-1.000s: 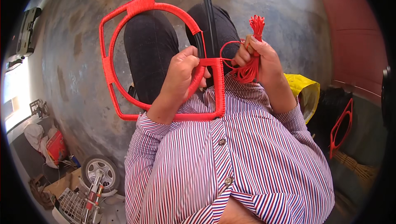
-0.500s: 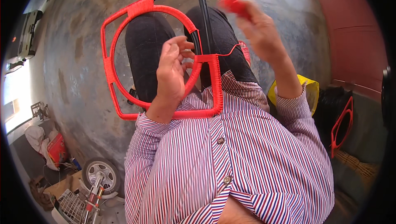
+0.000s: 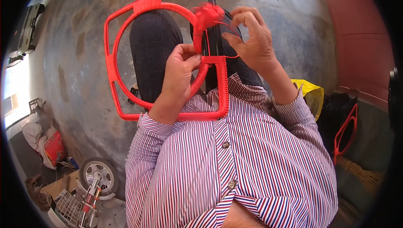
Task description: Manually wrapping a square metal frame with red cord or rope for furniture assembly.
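A metal frame with a round ring inside it lies across my thighs, mostly wrapped in red cord. The bare black tube shows at its upper right. My left hand is at the ring's right side, thumb and forefinger pinched on a red strand of the cord. From there the strand runs up to a blurred bundle of red cord over the black tube. To the right of the bundle is my right hand, fingers apart and curved. A thin length of cord loops beside its fingertips to the wrapped corner.
Grey concrete floor surrounds my legs. At right are a yellow bag, a black bag and another red frame. A wheeled machine stands lower left, near a red package.
The red bundle has moved left, out of my right hand, to above the ring. My right hand has come down and inward. My left fingers have closed from a looser spread.
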The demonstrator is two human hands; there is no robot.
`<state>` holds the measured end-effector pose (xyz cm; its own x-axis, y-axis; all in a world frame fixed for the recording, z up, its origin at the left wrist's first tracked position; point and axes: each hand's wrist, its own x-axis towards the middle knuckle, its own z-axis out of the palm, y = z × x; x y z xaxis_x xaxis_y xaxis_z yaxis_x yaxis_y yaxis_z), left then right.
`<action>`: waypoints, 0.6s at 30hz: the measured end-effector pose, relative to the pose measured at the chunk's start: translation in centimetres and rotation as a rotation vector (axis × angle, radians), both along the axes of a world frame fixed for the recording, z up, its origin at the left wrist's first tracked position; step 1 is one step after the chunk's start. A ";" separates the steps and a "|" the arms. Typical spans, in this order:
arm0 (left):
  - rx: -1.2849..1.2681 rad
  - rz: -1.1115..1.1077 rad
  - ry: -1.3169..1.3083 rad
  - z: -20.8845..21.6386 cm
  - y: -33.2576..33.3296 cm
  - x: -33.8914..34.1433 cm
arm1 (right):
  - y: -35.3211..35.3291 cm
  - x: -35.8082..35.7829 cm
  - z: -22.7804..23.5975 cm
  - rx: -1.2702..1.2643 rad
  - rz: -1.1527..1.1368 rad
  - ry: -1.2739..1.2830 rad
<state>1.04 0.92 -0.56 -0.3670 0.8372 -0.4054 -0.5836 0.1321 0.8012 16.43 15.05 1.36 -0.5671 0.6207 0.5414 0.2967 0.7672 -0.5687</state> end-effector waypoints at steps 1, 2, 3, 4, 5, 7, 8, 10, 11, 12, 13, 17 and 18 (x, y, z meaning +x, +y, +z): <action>-0.007 0.001 -0.026 0.0 0.0 0.0 | -0.3 0.6 -0.4 -0.075 0.009 -0.035; -0.001 -0.009 -0.031 -0.2 -0.2 0.0 | -0.8 1.0 -0.7 -0.154 0.071 -0.099; 0.000 -0.029 -0.038 -0.3 -0.1 -0.1 | -1.3 1.4 -0.9 -0.240 0.123 -0.163; 0.000 -0.048 -0.045 -0.3 0.0 -0.2 | -1.7 1.6 -1.1 -0.325 0.176 -0.228; 0.004 -0.066 -0.089 0.0 0.1 -0.1 | -2.1 1.5 -1.2 -0.319 0.198 -0.239; 0.015 -0.100 -0.176 1.0 0.3 0.0 | -3.0 0.7 -1.5 -0.303 0.246 -0.261; 0.007 -0.086 -0.200 0.9 0.2 0.0 | -3.3 0.5 -2.0 -0.278 0.234 -0.255; -0.018 -0.061 -0.243 0.6 0.4 0.0 | -3.0 0.5 -2.0 -0.430 0.205 -0.275; -0.010 -0.090 -0.249 0.5 0.3 -0.2 | -2.7 0.6 -1.9 -0.507 0.188 -0.284; 0.009 -0.114 -0.255 0.3 0.0 -0.4 | -2.3 1.0 -1.9 -0.546 0.214 -0.162; 0.026 -0.139 -0.260 0.1 -0.1 -0.6 | -1.8 1.7 -1.8 -0.585 0.239 -0.040; 0.033 -0.136 -0.278 0.1 -0.2 -0.6 | -0.6 5.3 0.5 -1.103 0.496 0.599; 0.026 -0.147 -0.283 0.5 0.0 -0.6 | -0.3 6.6 1.1 -1.225 0.583 0.732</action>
